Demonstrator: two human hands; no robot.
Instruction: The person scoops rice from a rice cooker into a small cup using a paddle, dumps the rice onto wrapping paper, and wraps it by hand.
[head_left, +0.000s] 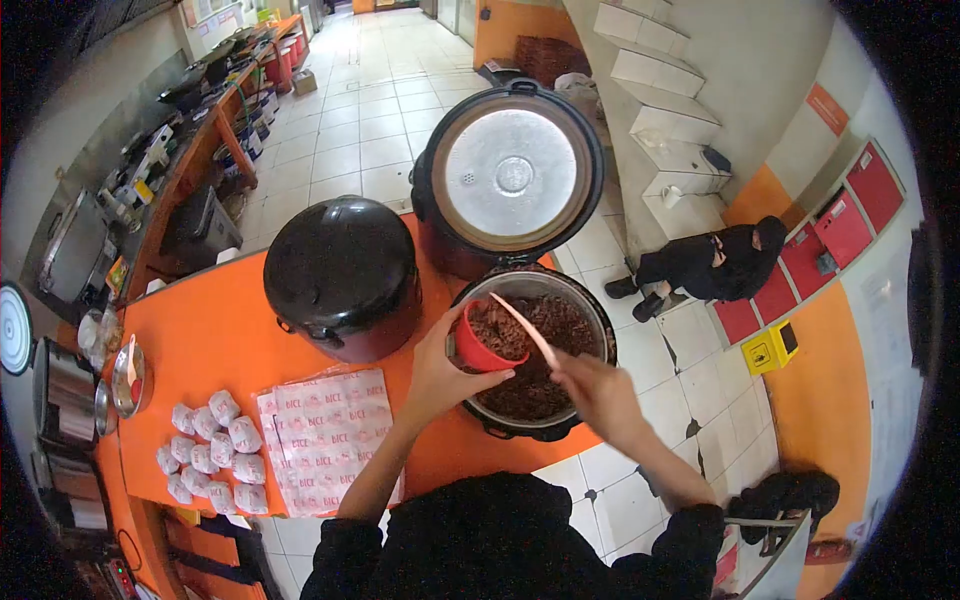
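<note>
My left hand [440,368] is wrapped round a red cup [480,348] filled with brown food, held over the left side of an open pot [603,345]. A pale spatula [527,325] is in the closed fingers of my right hand [597,392], and its tip reaches the cup's rim. More brown food [560,320] lies inside the pot. Left of my left forearm, a stack of printed wrapping paper [330,425] lies flat on the orange table [225,325]. Several round wrapped packets [220,450] sit beside the paper.
A black lidded pot [345,270] stands left of the open one, and a large cooker with a metal lid [512,170] behind it. A metal bowl [130,385] is at the table's left. One person [715,260] sits by the stairs; another [785,500] is lower right.
</note>
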